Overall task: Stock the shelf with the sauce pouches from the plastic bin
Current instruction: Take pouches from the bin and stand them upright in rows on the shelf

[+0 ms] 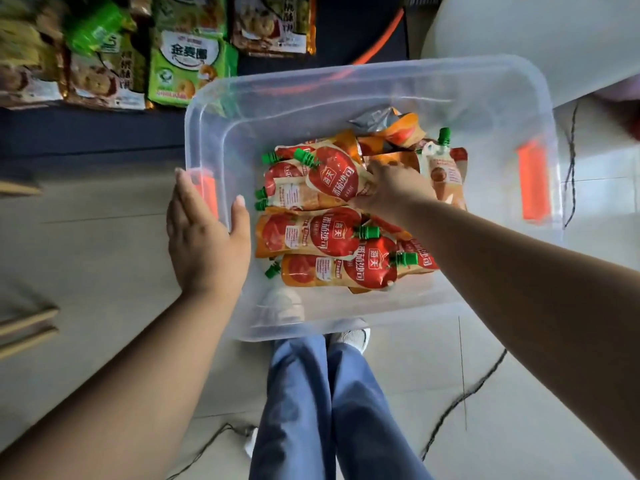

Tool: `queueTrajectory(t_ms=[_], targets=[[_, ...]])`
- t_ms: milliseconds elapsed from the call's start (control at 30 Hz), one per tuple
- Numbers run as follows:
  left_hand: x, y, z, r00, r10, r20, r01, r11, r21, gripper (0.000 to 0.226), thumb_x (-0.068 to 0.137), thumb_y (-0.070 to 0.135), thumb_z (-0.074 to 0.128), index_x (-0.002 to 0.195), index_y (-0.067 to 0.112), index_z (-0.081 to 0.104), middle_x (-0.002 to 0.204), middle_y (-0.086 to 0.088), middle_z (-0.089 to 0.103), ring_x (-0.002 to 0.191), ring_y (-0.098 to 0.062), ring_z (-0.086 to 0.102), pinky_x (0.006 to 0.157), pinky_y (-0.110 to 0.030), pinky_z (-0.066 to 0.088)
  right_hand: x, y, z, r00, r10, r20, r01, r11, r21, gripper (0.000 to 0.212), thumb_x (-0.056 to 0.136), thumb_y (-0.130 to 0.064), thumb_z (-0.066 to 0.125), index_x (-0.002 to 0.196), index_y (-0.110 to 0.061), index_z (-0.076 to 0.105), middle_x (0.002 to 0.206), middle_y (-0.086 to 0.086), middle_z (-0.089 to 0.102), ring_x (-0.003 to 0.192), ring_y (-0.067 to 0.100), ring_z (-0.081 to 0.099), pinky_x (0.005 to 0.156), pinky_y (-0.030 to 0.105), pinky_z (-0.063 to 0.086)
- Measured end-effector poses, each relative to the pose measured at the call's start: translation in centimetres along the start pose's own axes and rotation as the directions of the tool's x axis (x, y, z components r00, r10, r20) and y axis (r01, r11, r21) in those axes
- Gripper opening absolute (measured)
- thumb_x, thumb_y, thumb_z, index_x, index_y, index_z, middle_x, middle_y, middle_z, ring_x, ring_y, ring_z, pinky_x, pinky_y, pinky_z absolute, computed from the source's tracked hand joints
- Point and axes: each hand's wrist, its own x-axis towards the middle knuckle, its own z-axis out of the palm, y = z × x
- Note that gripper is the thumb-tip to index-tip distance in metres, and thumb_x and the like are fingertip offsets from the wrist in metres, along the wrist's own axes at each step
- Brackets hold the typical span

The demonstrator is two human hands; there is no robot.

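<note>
A clear plastic bin (346, 84) with orange handle clips sits in front of me above the floor. Several red and orange sauce pouches (311, 233) with green caps lie piled inside it. My left hand (204, 237) holds the bin's left rim at the orange clip, thumb hooked inside the wall and fingers flat on the outside. My right hand (391, 188) reaches into the bin and grips a sauce pouch (336, 174) that lies on top of the pile, its green cap pointing left.
A dark shelf (86, 133) at the upper left carries green and brown snack bags (187, 64). A white surface (536, 36) stands at the upper right. My legs in blue trousers (329, 410) are below the bin. A black cable (460, 400) runs over the tiled floor.
</note>
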Motion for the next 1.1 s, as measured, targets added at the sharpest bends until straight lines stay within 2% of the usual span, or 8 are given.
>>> queueTrajectory(t_ms=[200, 300, 367, 500, 600, 667, 833, 1100], targets=[[-1.1, 1.5, -1.7, 0.986, 0.155, -0.058, -0.161, 0.978, -0.130, 0.064, 0.088, 0.039, 0.035, 0.136, -0.003, 0.036, 0.141, -0.022, 0.040, 0.133, -0.035, 0.035, 0.105, -0.037, 0.024, -3.1, 1.5, -1.3, 0.998, 0.023, -0.063, -0.011, 0.981, 0.192, 0.047, 0.089, -0.038, 0.056, 0.125, -0.012, 0.041, 0.110, 0.012, 0.062, 0.097, 0.031, 0.059, 0.064, 0.031, 0.039], [-1.6, 3.6, -1.2, 0.946, 0.216, 0.242, -0.158, 0.959, -0.237, 0.041, 0.093, 0.028, 0.043, 0.126, 0.005, 0.052, 0.123, -0.013, 0.059, 0.115, -0.027, 0.054, 0.092, -0.024, 0.036, -5.0, 3.5, -3.2, 0.979, 0.096, -0.181, -0.004, 0.893, 0.449, 0.042, 0.085, -0.034, 0.061, 0.118, -0.010, 0.052, 0.099, 0.009, 0.063, 0.089, 0.027, 0.059, 0.068, 0.030, 0.044], [-1.1, 4.2, 0.2, 0.870, 0.080, 0.487, -0.007, 0.988, -0.151, 0.033, 0.094, 0.029, 0.046, 0.119, 0.011, 0.057, 0.120, -0.008, 0.062, 0.110, -0.021, 0.056, 0.085, -0.022, 0.038, -5.9, 5.1, -3.8, 0.961, 0.212, -0.175, -0.073, 0.810, 0.581, 0.035, 0.083, -0.027, 0.064, 0.111, -0.007, 0.058, 0.090, 0.008, 0.060, 0.082, 0.021, 0.056, 0.061, 0.026, 0.040], [1.1, 4.5, 3.6, 0.747, 0.018, 0.665, -0.003, 1.000, -0.025, 0.037, 0.089, 0.036, 0.054, 0.119, 0.015, 0.057, 0.126, -0.004, 0.058, 0.113, -0.018, 0.053, 0.082, -0.024, 0.037, -8.0, 7.4, -3.2, 0.948, 0.316, 0.028, -0.178, 0.458, 0.871, 0.025, 0.083, -0.013, 0.066, 0.105, -0.008, 0.057, 0.083, 0.004, 0.062, 0.076, 0.020, 0.062, 0.063, 0.024, 0.054], [3.0, 4.4, 5.7, 0.611, -0.058, 0.790, 0.012, 0.998, 0.064, 0.058, 0.083, 0.043, 0.060, 0.132, 0.016, 0.045, 0.139, -0.005, 0.044, 0.124, -0.023, 0.045, 0.090, -0.031, 0.041, -8.3, 8.8, -2.0, 0.941, 0.330, 0.071, -0.216, 0.429, 0.877, 0.026, 0.083, -0.016, 0.065, 0.106, -0.009, 0.054, 0.088, 0.007, 0.062, 0.079, 0.020, 0.062, 0.069, 0.028, 0.055], [3.7, 4.1, 7.0, 0.535, -0.098, 0.839, -0.169, 0.961, 0.220, 0.075, 0.077, 0.050, 0.063, 0.139, 0.018, 0.033, 0.147, -0.007, 0.029, 0.133, -0.026, 0.033, 0.105, -0.041, 0.036, -7.9, 9.4, -1.3, 0.932, 0.355, 0.064, -0.235, 0.462, 0.855, 0.031, 0.084, -0.021, 0.064, 0.109, -0.005, 0.053, 0.095, 0.011, 0.060, 0.085, 0.025, 0.060, 0.075, 0.035, 0.052], [3.3, 2.4, 8.5, 0.560, -0.187, 0.807, -0.223, 0.904, 0.364, 0.081, 0.070, 0.061, 0.063, 0.135, 0.031, 0.024, 0.145, -0.006, 0.015, 0.135, -0.034, 0.022, 0.110, -0.053, 0.026, -7.4, 9.6, -0.3, 0.945, 0.327, 0.016, -0.182, 0.485, 0.855, 0.035, 0.086, -0.021, 0.062, 0.117, -0.006, 0.052, 0.094, 0.004, 0.057, 0.079, 0.016, 0.056, 0.060, 0.016, 0.043], [3.5, 2.9, 7.5, 0.650, -0.128, 0.750, -0.351, 0.824, 0.445, 0.059, 0.069, 0.071, 0.054, 0.100, 0.023, 0.038, 0.125, -0.010, 0.048, 0.118, -0.031, 0.042, 0.098, -0.042, 0.030, -7.6, 9.7, -0.5, 0.951, 0.309, 0.029, -0.177, 0.464, 0.868, 0.036, 0.086, -0.024, 0.062, 0.118, -0.010, 0.054, 0.098, 0.002, 0.060, 0.083, 0.017, 0.059, 0.065, 0.019, 0.047]])
